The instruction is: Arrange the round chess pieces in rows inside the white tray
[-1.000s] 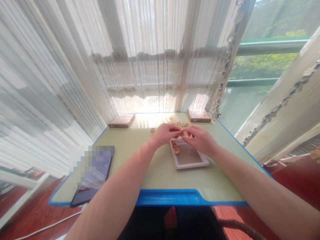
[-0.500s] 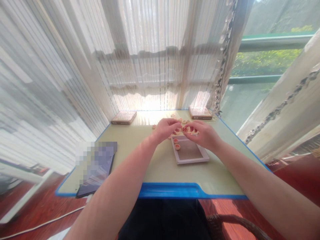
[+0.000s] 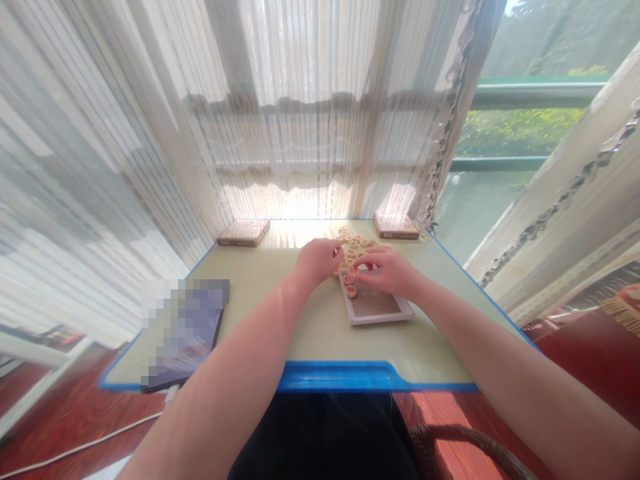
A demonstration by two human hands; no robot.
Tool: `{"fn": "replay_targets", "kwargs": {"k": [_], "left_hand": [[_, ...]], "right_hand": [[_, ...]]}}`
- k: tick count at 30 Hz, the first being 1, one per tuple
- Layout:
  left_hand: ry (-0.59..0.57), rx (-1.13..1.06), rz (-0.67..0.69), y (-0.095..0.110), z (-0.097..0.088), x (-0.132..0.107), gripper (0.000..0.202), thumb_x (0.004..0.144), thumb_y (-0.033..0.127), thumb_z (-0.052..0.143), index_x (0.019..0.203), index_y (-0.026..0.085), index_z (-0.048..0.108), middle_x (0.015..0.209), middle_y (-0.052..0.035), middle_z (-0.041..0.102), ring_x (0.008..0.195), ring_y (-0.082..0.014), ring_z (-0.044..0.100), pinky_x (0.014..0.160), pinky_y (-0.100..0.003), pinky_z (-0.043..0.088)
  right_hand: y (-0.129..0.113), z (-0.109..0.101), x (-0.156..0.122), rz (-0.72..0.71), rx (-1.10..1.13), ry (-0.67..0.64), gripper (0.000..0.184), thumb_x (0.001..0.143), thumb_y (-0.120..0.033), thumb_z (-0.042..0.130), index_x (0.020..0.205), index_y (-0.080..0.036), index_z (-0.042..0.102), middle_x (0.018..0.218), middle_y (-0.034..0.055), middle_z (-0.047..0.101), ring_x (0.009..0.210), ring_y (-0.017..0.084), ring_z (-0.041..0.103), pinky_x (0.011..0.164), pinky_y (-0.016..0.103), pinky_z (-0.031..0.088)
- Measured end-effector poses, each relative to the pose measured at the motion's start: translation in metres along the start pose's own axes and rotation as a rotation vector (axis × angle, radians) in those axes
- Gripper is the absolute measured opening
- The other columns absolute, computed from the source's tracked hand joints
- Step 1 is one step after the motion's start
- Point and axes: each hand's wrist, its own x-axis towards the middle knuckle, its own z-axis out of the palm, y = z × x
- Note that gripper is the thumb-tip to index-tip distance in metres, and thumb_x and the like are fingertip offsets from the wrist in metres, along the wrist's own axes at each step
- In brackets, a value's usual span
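A shallow white tray (image 3: 385,312) lies on the pale green table (image 3: 280,313). Two round wooden game pieces with red marks (image 3: 349,285) sit at the tray's far left corner. Behind it lies a loose heap of similar pieces (image 3: 356,243). My right hand (image 3: 391,272) hovers over the tray's far edge, fingers pinched on a piece with a red mark. My left hand (image 3: 317,259) is curled just left of the heap, fingers bent; what it holds is hidden.
Two flat wooden boxes rest at the table's far edge, one on the left (image 3: 243,232) and one on the right (image 3: 396,226). A dark tablet (image 3: 187,333) lies near the front left corner. Sheer curtains close off the back and sides. A blue rim (image 3: 345,377) edges the table.
Both hands have lowered slightly from the heap toward the tray's far left corner. The right hand's pinch now sits just above the two pieces in the tray.
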Motion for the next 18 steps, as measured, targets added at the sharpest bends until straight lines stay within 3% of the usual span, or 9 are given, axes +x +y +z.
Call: {"fn": "replay_targets", "kwargs": {"k": [12,18], "left_hand": [[0.033,-0.026,0.043,0.0006,0.0034,-0.0008,0.025,0.08,0.025,0.044,0.069,0.02,0.066,0.071,-0.0045,0.067,0.067,-0.0184,0.059,0.062,-0.028,0.04],[0.183,-0.052,0.082,0.0044,0.0055,-0.0011,0.027,0.082,0.027,0.043,0.065,0.019,0.063,0.065,-0.0046,0.064,0.062,-0.0171,0.056,0.061,-0.028,0.038]], "right_hand": [[0.0005,0.0065,0.0005,-0.049,-0.117,-0.1,0.022,0.079,-0.039,0.06,0.087,-0.021,0.071,0.081,0.0056,0.066,0.079,0.019,0.057,0.075,0.031,0.041],[-0.0003,0.0082,0.0006,-0.036,-0.129,-0.165,0.023,0.079,-0.038,0.061,0.092,-0.022,0.071,0.085,0.0056,0.065,0.082,0.019,0.056,0.075,0.031,0.042]]}}
